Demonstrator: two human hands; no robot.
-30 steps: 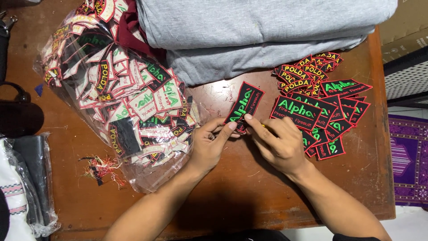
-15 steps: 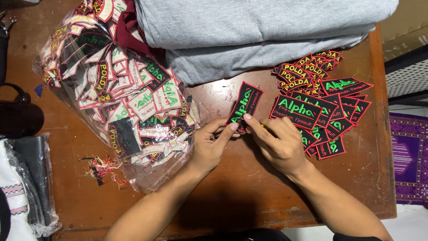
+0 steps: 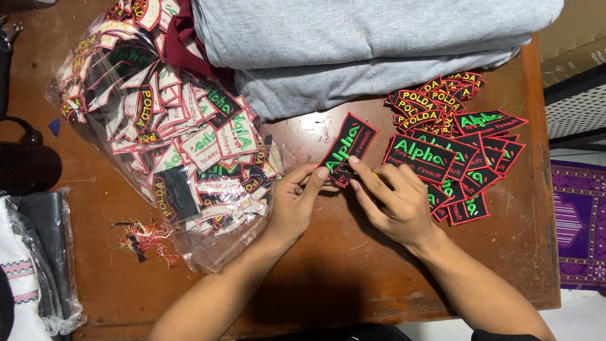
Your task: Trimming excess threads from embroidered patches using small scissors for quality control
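A black rectangular embroidered patch with a red border and green lettering lies tilted on the brown wooden table. My left hand pinches its lower end with thumb and forefinger. My right hand pinches the same lower end from the right side. Just right of my right hand lies a loose heap of similar black patches, with smaller curved yellow-lettered patches stacked behind it.
A clear plastic bag stuffed with patches lies to the left of my hands. Folded grey cloth fills the table's back. A tuft of cut threads lies at front left. A black bag sits at the left edge.
None of note: both hands keep hold of the patch's lower end, with only slight finger shifts.
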